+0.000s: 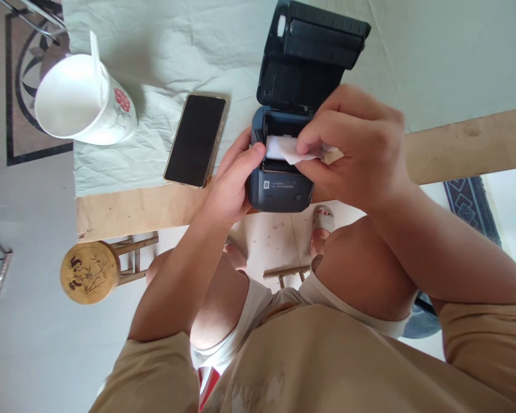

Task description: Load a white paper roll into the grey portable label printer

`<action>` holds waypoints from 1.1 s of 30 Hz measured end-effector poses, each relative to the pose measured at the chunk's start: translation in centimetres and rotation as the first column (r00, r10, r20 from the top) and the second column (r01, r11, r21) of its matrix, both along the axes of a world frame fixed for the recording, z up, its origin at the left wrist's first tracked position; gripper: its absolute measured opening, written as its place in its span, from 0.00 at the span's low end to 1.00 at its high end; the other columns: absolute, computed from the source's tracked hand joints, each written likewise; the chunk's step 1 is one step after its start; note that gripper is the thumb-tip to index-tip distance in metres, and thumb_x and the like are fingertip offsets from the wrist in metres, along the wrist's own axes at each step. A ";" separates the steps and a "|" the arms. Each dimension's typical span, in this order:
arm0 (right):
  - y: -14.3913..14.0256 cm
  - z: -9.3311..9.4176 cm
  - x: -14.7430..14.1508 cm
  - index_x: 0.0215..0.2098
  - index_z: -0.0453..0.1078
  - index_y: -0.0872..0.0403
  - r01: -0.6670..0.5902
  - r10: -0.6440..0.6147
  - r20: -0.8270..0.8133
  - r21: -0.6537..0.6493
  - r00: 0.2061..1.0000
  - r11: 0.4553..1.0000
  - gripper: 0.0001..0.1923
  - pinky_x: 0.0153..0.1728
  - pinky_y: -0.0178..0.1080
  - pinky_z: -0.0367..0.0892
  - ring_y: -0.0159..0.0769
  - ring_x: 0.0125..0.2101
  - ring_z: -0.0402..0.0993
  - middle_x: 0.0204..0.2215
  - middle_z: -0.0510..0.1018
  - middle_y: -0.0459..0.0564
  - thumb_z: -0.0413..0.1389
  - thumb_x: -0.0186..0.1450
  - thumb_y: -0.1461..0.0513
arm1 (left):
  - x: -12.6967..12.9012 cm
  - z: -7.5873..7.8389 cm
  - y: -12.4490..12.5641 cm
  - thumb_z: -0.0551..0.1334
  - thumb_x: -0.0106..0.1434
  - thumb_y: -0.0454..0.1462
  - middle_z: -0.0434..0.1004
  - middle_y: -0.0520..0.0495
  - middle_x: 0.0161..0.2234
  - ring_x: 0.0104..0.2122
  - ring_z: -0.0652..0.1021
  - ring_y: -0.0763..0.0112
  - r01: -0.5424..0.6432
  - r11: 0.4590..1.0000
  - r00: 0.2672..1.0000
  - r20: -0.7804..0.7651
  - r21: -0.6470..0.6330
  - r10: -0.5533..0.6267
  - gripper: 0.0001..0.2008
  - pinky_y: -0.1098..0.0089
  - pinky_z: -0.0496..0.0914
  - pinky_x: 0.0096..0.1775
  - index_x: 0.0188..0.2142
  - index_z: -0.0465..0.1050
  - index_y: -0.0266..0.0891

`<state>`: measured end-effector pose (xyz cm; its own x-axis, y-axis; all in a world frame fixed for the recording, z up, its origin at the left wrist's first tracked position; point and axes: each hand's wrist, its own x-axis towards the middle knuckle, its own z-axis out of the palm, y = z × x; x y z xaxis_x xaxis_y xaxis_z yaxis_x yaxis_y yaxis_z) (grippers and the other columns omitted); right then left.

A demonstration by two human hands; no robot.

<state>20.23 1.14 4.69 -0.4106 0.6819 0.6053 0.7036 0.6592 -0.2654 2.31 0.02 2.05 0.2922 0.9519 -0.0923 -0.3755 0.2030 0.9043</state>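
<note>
A dark portable label printer [281,192] is held at the table's front edge, its lid [313,51] swung up and back. My left hand [234,178] grips the printer's left side, the thumb lying on the rim of the paper bay. Inside the bay sits a white paper roll [276,147]. My right hand [356,146] pinches the loose end of the paper between thumb and forefinger, over the right part of the bay. The right side of the roll is hidden behind those fingers.
A black-screened smartphone [196,140] lies left of the printer. Farther left stands a white flowered cup [120,123] with a white handle sticking out. A pale green cloth [163,46] covers the wooden table [133,215]. A round wooden stool [90,272] stands on the floor below.
</note>
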 end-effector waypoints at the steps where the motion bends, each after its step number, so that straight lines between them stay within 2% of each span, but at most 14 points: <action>1: -0.3 0.1 -0.1 0.26 0.68 0.51 0.007 -0.007 0.017 0.005 1.000 1.000 0.06 0.31 0.37 0.60 0.30 0.29 0.66 0.27 0.71 0.45 0.53 0.58 0.68 | 0.1 -0.1 0.0 0.58 0.64 0.47 0.77 0.48 0.42 0.54 0.76 0.60 -0.001 1.000 1.000 0.014 0.008 0.000 0.13 0.66 0.76 0.43 0.41 0.70 0.41; 4: -1.0 0.2 -0.4 0.25 0.67 0.51 -0.033 0.032 0.049 0.027 0.998 0.999 0.07 0.32 0.38 0.59 0.30 0.29 0.65 0.25 0.71 0.44 0.52 0.59 0.68 | 0.1 -0.5 0.1 0.60 0.61 0.50 0.76 0.49 0.43 0.53 0.76 0.61 -0.015 0.998 0.999 0.038 0.061 0.013 0.18 0.65 0.75 0.48 0.45 0.69 0.43; 8: -1.5 0.0 -0.5 0.26 0.69 0.51 -0.174 0.172 0.070 0.020 0.983 0.985 0.08 0.32 0.39 0.56 0.31 0.30 0.66 0.27 0.74 0.42 0.56 0.63 0.59 | -0.4 -1.4 0.3 0.68 0.54 0.42 0.73 0.53 0.49 0.48 0.78 0.68 -0.014 0.991 0.998 -0.060 0.132 0.022 0.33 0.72 0.73 0.44 0.58 0.60 0.50; 11: -1.4 0.5 0.1 0.27 0.68 0.52 -0.221 0.216 -0.077 -0.055 0.973 0.974 0.11 0.32 0.38 0.59 0.29 0.29 0.67 0.26 0.73 0.43 0.56 0.64 0.55 | -0.8 -2.0 0.6 0.70 0.51 0.41 0.71 0.52 0.53 0.49 0.77 0.65 0.029 0.984 0.989 -0.149 0.175 -0.003 0.40 0.70 0.74 0.44 0.61 0.55 0.52; 13: -1.2 1.0 0.7 0.28 0.67 0.54 -0.121 0.108 -0.220 -0.046 0.970 0.992 0.10 0.32 0.36 0.62 0.28 0.31 0.67 0.27 0.72 0.45 0.55 0.64 0.58 | -0.9 -2.4 0.8 0.70 0.50 0.43 0.68 0.50 0.57 0.50 0.76 0.63 0.045 0.980 0.985 -0.170 0.194 -0.012 0.42 0.66 0.75 0.46 0.62 0.53 0.53; 15: -0.9 1.3 1.2 0.37 0.68 0.56 0.012 -0.024 -0.289 -0.045 0.957 0.999 0.06 0.31 0.33 0.64 0.30 0.39 0.69 0.36 0.73 0.50 0.54 0.64 0.61 | -1.0 -2.6 1.0 0.71 0.48 0.44 0.66 0.49 0.59 0.51 0.76 0.61 0.058 0.975 0.981 -0.192 0.213 -0.017 0.46 0.64 0.75 0.48 0.63 0.51 0.53; 16: -0.6 1.4 1.5 0.44 0.67 0.56 0.034 -0.050 -0.307 -0.056 0.951 0.998 0.11 0.29 0.31 0.65 0.32 0.45 0.69 0.44 0.72 0.52 0.53 0.64 0.62 | -1.0 -2.7 1.1 0.71 0.47 0.45 0.66 0.49 0.59 0.52 0.75 0.60 0.066 0.972 0.978 -0.207 0.223 -0.019 0.47 0.63 0.74 0.49 0.63 0.50 0.53; 18: -0.2 1.4 1.8 0.57 0.58 0.52 -0.004 -0.037 -0.321 -0.126 0.946 0.992 0.23 0.24 0.27 0.63 0.35 0.57 0.65 0.56 0.65 0.52 0.53 0.64 0.60 | -1.0 -3.0 1.3 0.71 0.46 0.46 0.65 0.48 0.60 0.53 0.75 0.60 0.083 0.967 0.971 -0.237 0.243 -0.024 0.49 0.61 0.74 0.51 0.63 0.49 0.53; 20: 0.1 1.2 1.9 0.61 0.52 0.46 -0.067 0.002 -0.319 -0.192 0.948 0.979 0.27 0.21 0.24 0.60 0.35 0.61 0.61 0.60 0.60 0.48 0.53 0.65 0.58 | -0.9 -3.2 1.5 0.71 0.46 0.46 0.65 0.47 0.60 0.53 0.74 0.60 0.089 0.962 0.969 -0.245 0.259 -0.024 0.48 0.61 0.74 0.51 0.63 0.49 0.54; 22: 0.2 0.9 1.8 0.59 0.56 0.45 -0.096 0.027 -0.320 -0.202 0.947 0.975 0.25 0.21 0.24 0.60 0.32 0.57 0.65 0.58 0.64 0.46 0.53 0.65 0.56 | -0.8 -3.4 1.6 0.71 0.45 0.47 0.64 0.47 0.60 0.54 0.74 0.59 0.079 0.959 0.973 -0.231 0.271 -0.015 0.49 0.60 0.74 0.52 0.63 0.49 0.54; 24: 0.2 0.5 1.6 0.54 0.63 0.47 -0.110 0.057 -0.296 -0.165 0.953 0.980 0.19 0.23 0.26 0.63 0.27 0.45 0.71 0.52 0.69 0.46 0.54 0.65 0.55 | -0.8 -3.2 1.4 0.72 0.43 0.48 0.64 0.46 0.60 0.55 0.73 0.57 0.065 0.963 0.977 -0.215 0.262 -0.007 0.50 0.60 0.74 0.52 0.63 0.49 0.53; 27: 0.2 -0.2 1.4 0.48 0.70 0.48 -0.088 0.056 -0.175 -0.180 0.983 0.980 0.13 0.27 0.29 0.67 0.23 0.32 0.69 0.48 0.71 0.47 0.53 0.66 0.56 | -0.7 -2.1 0.7 0.71 0.46 0.46 0.66 0.46 0.58 0.57 0.72 0.57 0.038 0.986 0.974 -0.226 0.165 0.001 0.47 0.62 0.74 0.52 0.63 0.51 0.53; 30: 0.2 -0.5 1.5 0.50 0.69 0.47 -0.058 0.030 -0.103 -0.277 0.994 0.959 0.15 0.29 0.32 0.69 0.23 0.31 0.69 0.55 0.69 0.49 0.51 0.67 0.56 | -0.6 -0.8 0.1 0.72 0.46 0.43 0.69 0.46 0.56 0.57 0.72 0.57 0.008 0.996 0.975 -0.221 0.089 0.012 0.44 0.63 0.74 0.51 0.60 0.56 0.52; 33: 0.1 -0.6 1.5 0.54 0.65 0.46 -0.099 0.054 -0.133 -0.358 0.990 0.929 0.20 0.29 0.31 0.69 0.26 0.33 0.71 0.58 0.66 0.50 0.54 0.65 0.54 | -0.1 -0.1 -0.2 0.70 0.49 0.48 0.69 0.47 0.54 0.57 0.72 0.57 -0.014 0.996 0.984 -0.178 0.092 0.030 0.37 0.65 0.74 0.49 0.57 0.60 0.51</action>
